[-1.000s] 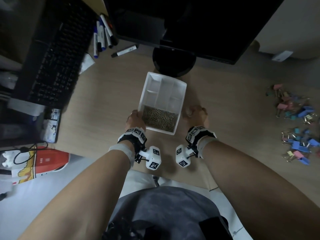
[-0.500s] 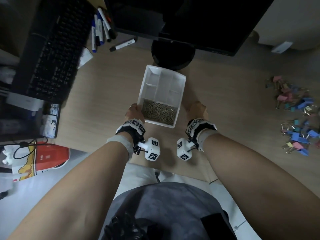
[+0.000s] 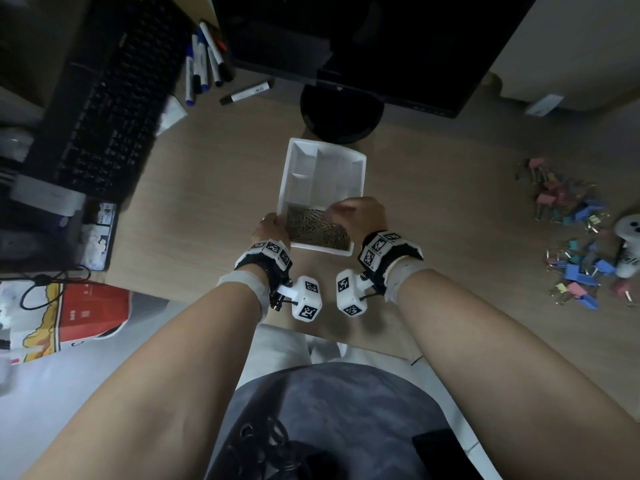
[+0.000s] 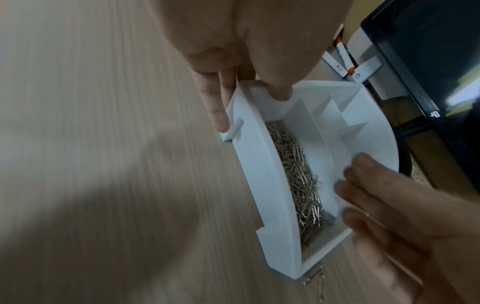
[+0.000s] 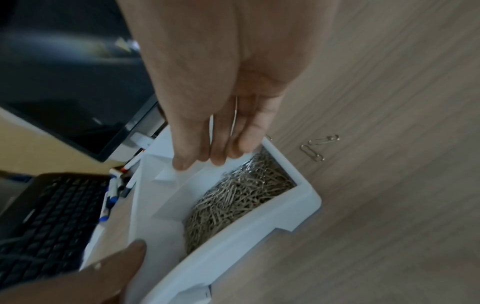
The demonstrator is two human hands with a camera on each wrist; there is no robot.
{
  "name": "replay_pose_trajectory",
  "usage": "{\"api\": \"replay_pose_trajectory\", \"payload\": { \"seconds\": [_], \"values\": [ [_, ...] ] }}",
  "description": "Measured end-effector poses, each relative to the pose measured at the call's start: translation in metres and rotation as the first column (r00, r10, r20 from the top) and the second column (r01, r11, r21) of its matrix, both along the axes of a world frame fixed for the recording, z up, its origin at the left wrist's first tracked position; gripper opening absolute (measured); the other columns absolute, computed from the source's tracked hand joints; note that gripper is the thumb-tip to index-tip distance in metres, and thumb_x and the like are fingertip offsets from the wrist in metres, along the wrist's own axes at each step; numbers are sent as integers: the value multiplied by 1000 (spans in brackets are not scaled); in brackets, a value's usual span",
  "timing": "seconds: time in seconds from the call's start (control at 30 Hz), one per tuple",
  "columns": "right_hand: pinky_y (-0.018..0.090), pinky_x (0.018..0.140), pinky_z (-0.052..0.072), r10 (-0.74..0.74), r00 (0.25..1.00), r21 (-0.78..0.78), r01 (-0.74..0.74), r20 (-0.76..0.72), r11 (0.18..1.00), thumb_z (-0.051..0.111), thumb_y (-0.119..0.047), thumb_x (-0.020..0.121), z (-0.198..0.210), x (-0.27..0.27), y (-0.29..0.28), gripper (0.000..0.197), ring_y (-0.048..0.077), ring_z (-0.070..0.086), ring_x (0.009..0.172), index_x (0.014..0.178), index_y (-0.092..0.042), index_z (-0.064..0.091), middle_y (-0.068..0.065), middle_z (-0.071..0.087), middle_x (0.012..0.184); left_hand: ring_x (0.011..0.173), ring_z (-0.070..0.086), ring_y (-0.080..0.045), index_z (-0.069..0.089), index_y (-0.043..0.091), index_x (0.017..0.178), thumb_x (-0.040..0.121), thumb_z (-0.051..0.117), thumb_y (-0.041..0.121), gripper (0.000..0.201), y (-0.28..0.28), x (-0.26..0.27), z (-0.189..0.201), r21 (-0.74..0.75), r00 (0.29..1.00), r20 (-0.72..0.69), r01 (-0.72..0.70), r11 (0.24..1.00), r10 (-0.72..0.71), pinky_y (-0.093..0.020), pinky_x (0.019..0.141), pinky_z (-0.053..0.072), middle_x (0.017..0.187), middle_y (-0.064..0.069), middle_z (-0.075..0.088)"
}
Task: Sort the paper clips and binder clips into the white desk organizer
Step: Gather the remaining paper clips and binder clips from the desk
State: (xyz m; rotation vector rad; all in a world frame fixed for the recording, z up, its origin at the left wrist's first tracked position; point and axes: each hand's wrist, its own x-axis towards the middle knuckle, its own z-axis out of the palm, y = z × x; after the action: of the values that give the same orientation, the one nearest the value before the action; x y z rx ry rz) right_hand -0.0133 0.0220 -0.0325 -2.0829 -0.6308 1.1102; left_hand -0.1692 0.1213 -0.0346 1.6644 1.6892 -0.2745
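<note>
The white desk organizer stands on the wooden desk in front of me. Its near compartment holds a heap of metal paper clips; the other compartments look empty. My left hand grips the near left corner, thumb over the rim, fingers outside. My right hand hovers over the right end of the paper clip compartment, fingers bunched and pointing down, with a thin paper clip pinched between them. Two loose paper clips lie on the desk just right of the organizer. Coloured binder clips are piled at the far right.
A black keyboard lies at the left, with markers behind it. The monitor's round stand sits right behind the organizer. A white device lies beside the binder clips. A red bag hangs off the desk's near left edge.
My right hand has lifted from the desk at the organizer's right side and moved left over the paper clip compartment. The left hand has kept its hold on the corner.
</note>
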Motion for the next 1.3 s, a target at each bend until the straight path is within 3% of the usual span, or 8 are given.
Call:
{"api": "replay_pose_trajectory", "payload": {
  "seconds": [0.13, 0.27, 0.5, 0.8, 0.97, 1.07, 1.2, 1.3],
  "values": [
    [36, 83, 58, -163, 960, -345, 237, 230, 908, 63, -44, 78, -17, 25, -24, 34, 25, 71, 89, 100, -20, 73, 0, 75, 95, 108, 60, -34, 55, 8, 128, 104, 35, 27, 37, 1, -3, -2, 8, 1000, 27, 7, 1000, -7, -32, 79, 41, 120, -16, 63],
    [39, 84, 57, -164, 954, -457, 267, 252, 849, 79, -53, 61, -30, 16, -49, 65, 29, 68, 98, 113, -16, 66, 7, 70, 111, 103, 61, -33, 56, 10, 125, 104, 35, 30, 36, -1, -6, -4, 2, 998, 57, -7, 1000, 7, -31, 74, 40, 114, -16, 64],
    [36, 75, 53, -103, 960, -492, 223, 260, 841, 67, -40, 91, -40, -7, -42, 28, 32, 70, 97, 108, -19, 75, 13, 73, 106, 90, 64, -32, 64, 11, 114, 100, 41, 40, 39, 4, -17, -2, -7, 995, 98, 28, 1000, -27, -32, 73, 45, 102, -15, 68],
    [36, 80, 56, -59, 951, -552, 226, 303, 803, 70, -43, 89, -33, -7, -38, 30, 30, 70, 97, 102, -17, 76, 10, 73, 103, 82, 68, -30, 63, 16, 117, 97, 42, 43, 40, 10, -21, 1, -82, 987, 156, 39, 996, -26, -42, 79, 57, 99, -11, 69],
    [33, 76, 57, -74, 938, -525, 254, 338, 813, 69, -48, 87, -32, -7, -42, 28, 29, 72, 94, 102, -25, 76, 7, 75, 101, 91, 67, -32, 61, 7, 120, 100, 42, 34, 39, 10, -18, 3, -79, 990, 127, 80, 994, -70, -37, 75, 51, 107, -16, 68],
    [34, 75, 59, -80, 938, -554, 267, 339, 789, 69, -33, 88, -36, -5, -41, 19, 28, 72, 90, 98, -20, 77, 8, 75, 98, 103, 65, -33, 56, 1, 126, 98, 51, 22, 35, 16, -16, 5, -158, 984, 77, 170, 973, -160, -36, 81, 49, 115, -19, 66],
    [37, 77, 59, -52, 948, -581, 235, 315, 779, 67, -34, 89, -39, -9, -37, 20, 28, 71, 89, 97, -18, 77, 9, 74, 94, 74, 59, -23, 60, 4, 114, 99, 46, 21, 27, 15, -17, 7, -103, 977, 60, 212, 972, -207, -28, 60, 42, 89, -9, 60],
    [33, 69, 47, 53, 944, -601, 164, 327, 782, 54, -40, 97, -42, -14, -39, 37, 29, 61, 99, 110, -8, 68, 10, 67, 103, 72, 56, -24, 59, 13, 98, 100, 44, 26, 21, 9, -17, 5, -67, 984, 63, 170, 983, -166, -26, 57, 40, 76, -5, 57]
  ]
}}
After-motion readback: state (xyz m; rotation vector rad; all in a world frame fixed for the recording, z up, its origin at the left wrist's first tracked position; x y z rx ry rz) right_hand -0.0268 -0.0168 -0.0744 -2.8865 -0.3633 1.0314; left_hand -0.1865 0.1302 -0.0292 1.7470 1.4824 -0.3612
